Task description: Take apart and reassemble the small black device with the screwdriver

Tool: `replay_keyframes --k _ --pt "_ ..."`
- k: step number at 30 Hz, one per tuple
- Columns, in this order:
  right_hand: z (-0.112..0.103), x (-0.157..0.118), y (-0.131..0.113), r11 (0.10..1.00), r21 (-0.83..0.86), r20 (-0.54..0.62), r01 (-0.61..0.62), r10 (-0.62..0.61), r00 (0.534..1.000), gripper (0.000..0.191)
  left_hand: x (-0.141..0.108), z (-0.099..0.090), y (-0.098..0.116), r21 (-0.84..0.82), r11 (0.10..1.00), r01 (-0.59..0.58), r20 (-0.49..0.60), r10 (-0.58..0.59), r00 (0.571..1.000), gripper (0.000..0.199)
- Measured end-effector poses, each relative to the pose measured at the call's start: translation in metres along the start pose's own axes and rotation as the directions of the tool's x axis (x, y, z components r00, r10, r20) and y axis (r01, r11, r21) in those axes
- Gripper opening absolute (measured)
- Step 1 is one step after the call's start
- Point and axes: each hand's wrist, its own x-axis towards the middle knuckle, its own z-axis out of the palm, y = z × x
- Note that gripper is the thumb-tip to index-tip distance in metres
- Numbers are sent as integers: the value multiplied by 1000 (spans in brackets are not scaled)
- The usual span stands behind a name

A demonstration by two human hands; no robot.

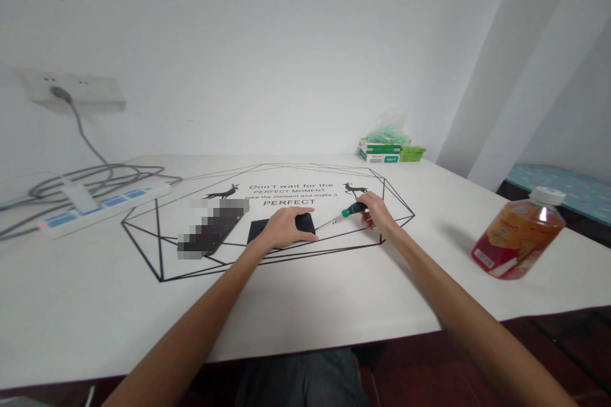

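Bare forearms [205,315]: left hand [285,227] holds a flat black slab [305,223]; right hand [376,212], a screwdriver [354,208] (green-black handle).

The left grip [285,227] is hiding the middle of a flat black case [305,224], and the right grip [375,210] is covering the butt of a screwdriver [353,209]. Whether its tip is touching the case (too fine a point here) is escaping the eye. Dark specks [334,222] beside the shaft are showing too small to name. Coarse blocks are masking a dark oblong object [214,229]. Both forearms are running off the bottom edge, grey cables [28,229] off the left; the bottle's [518,235] small print is blurring.
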Motion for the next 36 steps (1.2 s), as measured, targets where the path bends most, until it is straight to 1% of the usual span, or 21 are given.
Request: replay_keyframes --k 1,3,6,9,12,16,19,21,24,26,29,32,34,36 --pt "-1 1 1 1000 10 7 2 -2 1000 21 0 0 0 1 1000 2 0 -2 1000 77" --pt "-3 3 2 999 -31 11 30 -29 1000 22 0 0 0 1 1000 4 4 -4 1000 78" --pt "-8 6 7 985 -151 5 78 -78 997 34 1 1 -1 -1 1000 6 9 -6 1000 79" --pt "-12 8 11 978 -196 27 72 -68 997 45 1 1 -3 -6 1000 -10 4 10 1000 79" --pt "-15 6 9 990 -129 132 62 -44 990 44 1 1 -3 -7 1000 -16 5 16 1000 78" --pt "-22 1 1 997 -76 279 -5 26 960 41 0 -1 0 -3 1000 2 20 -2 1000 77" --pt "-26 -1 0 997 -69 335 -29 50 941 43 0 -2 1 13 1000 -2 19 2 1000 79" --pt "-26 1 3 996 -94 327 12 19 945 41 0 -1 0 19 1000 -6 24 5 1000 79" --pt "-23 5 9 981 -164 251 108 -64 966 45 1 -1 0 26 1000 -14 28 14 1000 80" --pt "-23 6 11 978 -186 234 95 -50 971 49 1 -1 0 29 999 -15 29 14 999 80" --pt "-24 5 9 992 -128 314 3 38 949 46 0 -1 0 26 1000 -17 25 16 1000 79" --pt "-27 4 5 996 -75 379 -42 68 923 43 0 -1 0 16 1000 -25 19 24 1000 79" --pt "-28 4 6 995 -100 365 -27 62 929 44 0 -1 0 9 1000 -23 19 22 1000 79" --pt "-26 5 8 985 -168 325 31 25 945 47 0 0 -1 4 1000 -17 17 17 1000 79"
